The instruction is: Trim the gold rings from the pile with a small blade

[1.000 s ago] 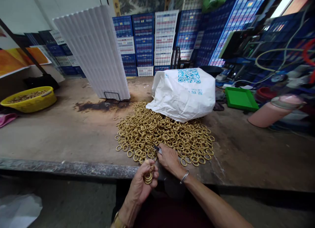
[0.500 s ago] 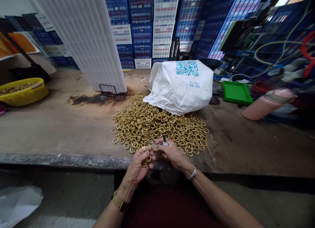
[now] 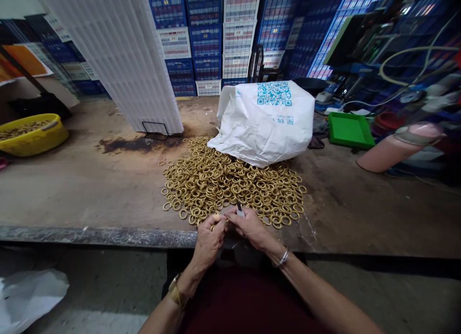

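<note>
A heap of gold-coloured metal rings point(image 3: 230, 180) lies on the worktable, spilling from under a white woven sack point(image 3: 266, 127). At the near edge of the heap my left hand point(image 3: 211, 235) is closed round some gold rings, now mostly hidden by the fingers. My right hand point(image 3: 250, 228) is closed too, with a small tool point(image 3: 240, 210) with a pale body and dark tip sticking up from it. The fingertips of both hands meet, and what is pinched between them is too small to make out.
To the left stand a corrugated white panel point(image 3: 118, 60) in a black wire stand and a yellow basin point(image 3: 32, 137) of small pieces. On the right are a green tray point(image 3: 351, 130) and a pink bottle point(image 3: 396, 149). Stacked blue and white crates point(image 3: 205, 41) line the back.
My left hand has turned over, so the rings that showed in its palm are now mostly covered. My right hand has come in against its fingertips.
</note>
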`<state>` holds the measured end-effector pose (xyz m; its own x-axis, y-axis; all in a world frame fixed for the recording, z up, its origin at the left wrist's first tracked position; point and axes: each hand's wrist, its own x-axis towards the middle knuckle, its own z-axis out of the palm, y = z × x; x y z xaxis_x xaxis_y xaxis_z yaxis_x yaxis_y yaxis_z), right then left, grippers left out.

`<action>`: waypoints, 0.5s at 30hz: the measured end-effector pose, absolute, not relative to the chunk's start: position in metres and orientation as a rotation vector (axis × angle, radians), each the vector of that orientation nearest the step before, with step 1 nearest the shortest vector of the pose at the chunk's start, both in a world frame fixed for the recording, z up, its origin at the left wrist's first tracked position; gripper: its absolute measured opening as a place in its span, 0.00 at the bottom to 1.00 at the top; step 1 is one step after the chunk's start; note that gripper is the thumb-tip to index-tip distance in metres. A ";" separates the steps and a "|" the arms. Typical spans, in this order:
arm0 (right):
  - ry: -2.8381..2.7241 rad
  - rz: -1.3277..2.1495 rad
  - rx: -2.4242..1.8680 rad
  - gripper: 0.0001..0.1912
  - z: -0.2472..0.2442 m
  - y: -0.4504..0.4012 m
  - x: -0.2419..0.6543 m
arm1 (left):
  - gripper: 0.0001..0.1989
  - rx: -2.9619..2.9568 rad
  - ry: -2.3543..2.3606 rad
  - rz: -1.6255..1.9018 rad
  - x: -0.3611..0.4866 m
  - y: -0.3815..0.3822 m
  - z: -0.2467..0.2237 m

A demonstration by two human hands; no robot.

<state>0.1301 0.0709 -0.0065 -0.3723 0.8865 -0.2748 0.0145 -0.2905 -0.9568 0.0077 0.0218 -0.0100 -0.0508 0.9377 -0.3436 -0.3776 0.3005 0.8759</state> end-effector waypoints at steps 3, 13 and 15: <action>-1.382 1.631 -1.248 0.13 -0.011 0.073 0.130 | 0.15 0.688 1.179 1.148 0.009 0.023 -0.005; -1.516 1.455 -1.353 0.10 -0.007 0.076 0.134 | 0.13 0.715 1.133 1.151 0.009 0.023 -0.007; -1.762 1.222 -1.360 0.09 -0.007 0.074 0.137 | 0.14 0.689 1.131 1.169 0.010 0.023 -0.007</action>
<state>0.1367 0.0740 -0.0075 -0.3008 0.9506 -0.0770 0.4050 0.0542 -0.9127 0.0097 0.0227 -0.0074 -0.0130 0.9473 -0.3201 -0.3508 0.2955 0.8886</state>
